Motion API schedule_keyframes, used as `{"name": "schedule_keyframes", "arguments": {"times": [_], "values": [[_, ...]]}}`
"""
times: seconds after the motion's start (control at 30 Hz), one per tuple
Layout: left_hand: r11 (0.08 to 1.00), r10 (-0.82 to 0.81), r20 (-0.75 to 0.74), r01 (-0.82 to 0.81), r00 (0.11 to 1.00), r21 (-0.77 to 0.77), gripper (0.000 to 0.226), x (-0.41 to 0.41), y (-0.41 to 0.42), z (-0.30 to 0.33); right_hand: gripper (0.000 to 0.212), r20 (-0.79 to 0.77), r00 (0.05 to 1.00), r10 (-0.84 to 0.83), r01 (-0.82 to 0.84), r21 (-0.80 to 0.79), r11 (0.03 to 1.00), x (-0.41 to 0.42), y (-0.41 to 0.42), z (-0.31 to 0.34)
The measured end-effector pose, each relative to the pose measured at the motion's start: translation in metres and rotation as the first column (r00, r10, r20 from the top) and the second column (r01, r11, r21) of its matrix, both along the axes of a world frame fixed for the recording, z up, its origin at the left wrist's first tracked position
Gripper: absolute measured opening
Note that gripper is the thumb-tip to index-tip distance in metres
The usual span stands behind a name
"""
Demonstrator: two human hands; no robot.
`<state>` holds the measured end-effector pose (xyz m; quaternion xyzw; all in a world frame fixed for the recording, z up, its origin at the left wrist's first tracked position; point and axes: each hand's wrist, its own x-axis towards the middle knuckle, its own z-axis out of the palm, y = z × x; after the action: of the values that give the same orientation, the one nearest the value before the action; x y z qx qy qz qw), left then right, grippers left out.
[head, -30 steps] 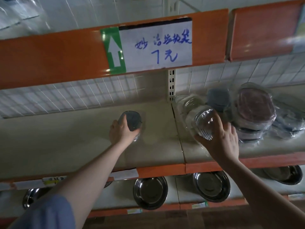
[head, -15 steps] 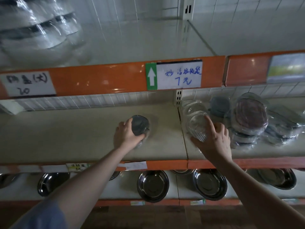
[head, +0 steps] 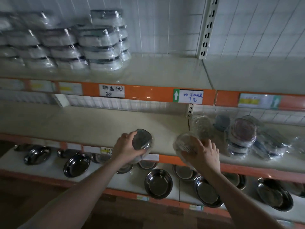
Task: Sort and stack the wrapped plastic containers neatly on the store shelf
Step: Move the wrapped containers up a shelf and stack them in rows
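Wrapped plastic containers appear in three places: a dark-lidded container (head: 141, 140) in the left hand (head: 126, 147), a clear container (head: 184, 143) under the right hand (head: 203, 153), and a loose pile (head: 244, 136) lying on the right part of the middle shelf (head: 92, 123). The left hand grips its container from the left side, fingers curled round it, just above the near edge of the shelf. The right hand curls over the near side of the clear one, also at the near edge, with another clear container (head: 200, 125) just beyond it, beside the shelf upright (head: 189, 110). Between the two hands lies a bare strip of shelf, and everything to the left of the left hand on this shelf is open surface. On the orange rail above, a white tag (head: 111, 91) reads "20" under handwritten characters, and a tag with a green arrow (head: 188, 96) shows blue characters and "7元". The yellow tags to the far left and right are too blurred to read. On the top shelf, at left, stand stacked wrapped white basins (head: 102, 50). Steel bowls (head: 158, 183) line the lowest shelf, near the arms.
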<state>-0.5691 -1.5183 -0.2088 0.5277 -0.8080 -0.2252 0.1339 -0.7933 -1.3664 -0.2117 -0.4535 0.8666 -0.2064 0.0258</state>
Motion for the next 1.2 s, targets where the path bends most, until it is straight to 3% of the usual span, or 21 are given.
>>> {"name": "schedule_keyframes", "arguments": {"times": [0.23,0.5,0.8,1.2], "values": [[0.999,-0.038,-0.016,0.038,0.999,-0.005,0.085,0.072,0.01,0.068,0.063,0.027,0.998,0.052,-0.052,0.004,0.999,0.062,0.002,0.054],[0.991,-0.123,-0.051,0.12,0.991,-0.057,0.084,0.197,-0.001,0.135,0.058,0.01,0.992,0.125,-0.123,-0.121,0.985,0.177,-0.007,0.123],[0.985,-0.129,-0.044,0.122,0.991,-0.124,0.082,0.338,-0.02,0.204,0.06,-0.074,0.981,0.179,-0.187,-0.129,0.974,0.289,-0.046,0.184],[0.973,-0.112,-0.109,0.087,0.988,-0.215,0.084,0.379,-0.082,0.254,0.063,-0.075,0.978,0.196,-0.207,-0.203,0.957,0.312,-0.117,0.244]]}}
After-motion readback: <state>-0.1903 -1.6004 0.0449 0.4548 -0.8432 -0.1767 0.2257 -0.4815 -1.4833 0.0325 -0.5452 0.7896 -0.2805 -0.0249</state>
